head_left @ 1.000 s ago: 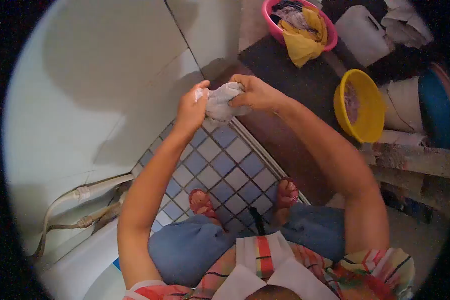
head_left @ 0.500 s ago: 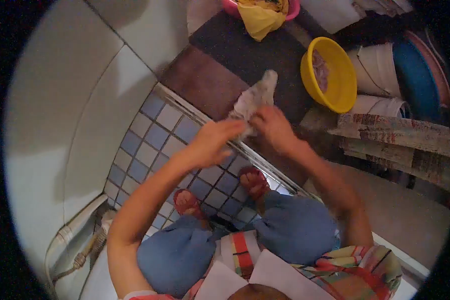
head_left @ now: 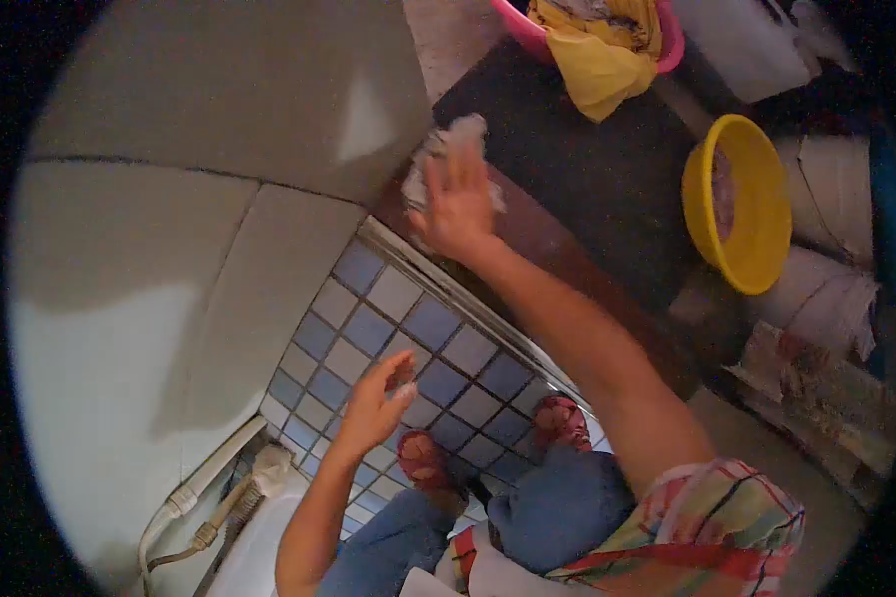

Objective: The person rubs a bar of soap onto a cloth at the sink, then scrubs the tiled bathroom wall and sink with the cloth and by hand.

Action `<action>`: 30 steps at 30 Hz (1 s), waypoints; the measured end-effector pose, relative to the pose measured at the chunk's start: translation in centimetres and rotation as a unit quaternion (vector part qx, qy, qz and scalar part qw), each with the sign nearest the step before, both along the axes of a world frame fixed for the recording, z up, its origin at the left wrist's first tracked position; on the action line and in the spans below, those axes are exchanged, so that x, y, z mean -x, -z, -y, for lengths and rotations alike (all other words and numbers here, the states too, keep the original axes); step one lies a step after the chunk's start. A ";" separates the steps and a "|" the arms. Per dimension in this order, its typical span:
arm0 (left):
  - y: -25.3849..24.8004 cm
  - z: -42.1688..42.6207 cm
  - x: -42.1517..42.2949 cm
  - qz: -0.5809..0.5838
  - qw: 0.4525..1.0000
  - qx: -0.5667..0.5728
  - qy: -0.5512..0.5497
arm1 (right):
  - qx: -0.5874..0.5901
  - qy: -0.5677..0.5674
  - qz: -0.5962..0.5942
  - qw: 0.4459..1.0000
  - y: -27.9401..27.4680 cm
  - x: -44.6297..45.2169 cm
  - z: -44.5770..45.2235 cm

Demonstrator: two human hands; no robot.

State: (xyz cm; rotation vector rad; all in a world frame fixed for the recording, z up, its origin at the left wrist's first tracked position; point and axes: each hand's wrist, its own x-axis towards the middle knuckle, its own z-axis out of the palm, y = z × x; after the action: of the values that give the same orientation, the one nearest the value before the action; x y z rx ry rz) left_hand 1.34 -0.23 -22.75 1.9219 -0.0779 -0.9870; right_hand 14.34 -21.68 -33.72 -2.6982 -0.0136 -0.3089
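A crumpled whitish cloth (head_left: 420, 187) lies on the brown-red floor strip close to the wall. My right hand (head_left: 458, 211) rests flat over it, fingers stretched out and slightly apart, hiding part of the cloth. Lower and to the left, my left hand (head_left: 373, 403) hangs above the blue and white tiles (head_left: 398, 294). Its fingers are partly bent and apart, and nothing shows in them.
A raised door sill (head_left: 438, 289) divides the tiles from the dark floor (head_left: 607, 189). Beyond stand a yellow basin (head_left: 702, 214) with something pale inside, a pink basin (head_left: 671, 40) with yellow cloth, and white buckets (head_left: 831, 194). Pipes (head_left: 204, 532) run along the lower left wall.
My right hand has moved left along the floor with the cloth and now lies flat on it. My left hand has drawn away from the cloth, back toward my body. The view has shifted.
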 end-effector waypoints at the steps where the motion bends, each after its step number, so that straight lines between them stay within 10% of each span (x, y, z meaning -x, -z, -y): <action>1: -0.2 -0.3 0.2 0.001 1.000 -0.007 0.001 | -0.003 0.008 0.001 1.000 -0.1 -1.9 -1.5; 5: 0.1 -0.6 -0.1 -0.019 0.996 -0.004 -0.087 | 0.010 0.040 -0.020 0.999 0.7 -1.0 -3.0; 7: 0.2 0.6 -0.2 -0.028 0.993 -0.009 -0.116 | 0.065 -0.193 0.017 0.979 1.7 1.8 -1.5; 11: -0.9 2.7 -2.0 0.065 0.996 -0.027 0.055 | 0.029 -0.252 0.030 0.967 1.0 9.8 1.9; 19: 0.6 5.9 -2.0 -0.007 0.991 0.090 0.102 | -0.015 0.163 -0.322 0.933 -4.2 32.7 10.5; 22: -0.2 6.2 -1.2 -0.017 0.989 0.087 0.120 | -0.082 0.388 -0.343 0.851 -1.8 39.8 10.9; 27: 0.8 6.1 -0.5 -0.028 0.984 0.085 0.152 | 0.068 0.421 -0.135 0.895 0.1 43.4 10.3; 30: 0.8 6.5 -0.1 -0.063 0.984 0.107 0.127 | 0.140 0.523 -0.194 0.818 2.0 41.8 11.6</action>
State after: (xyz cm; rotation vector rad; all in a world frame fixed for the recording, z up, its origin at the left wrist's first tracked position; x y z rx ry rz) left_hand 1.47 -6.75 -23.55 1.6760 -0.3503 -1.2157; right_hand -27.43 -33.32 -35.71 -2.6991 1.6859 -0.0393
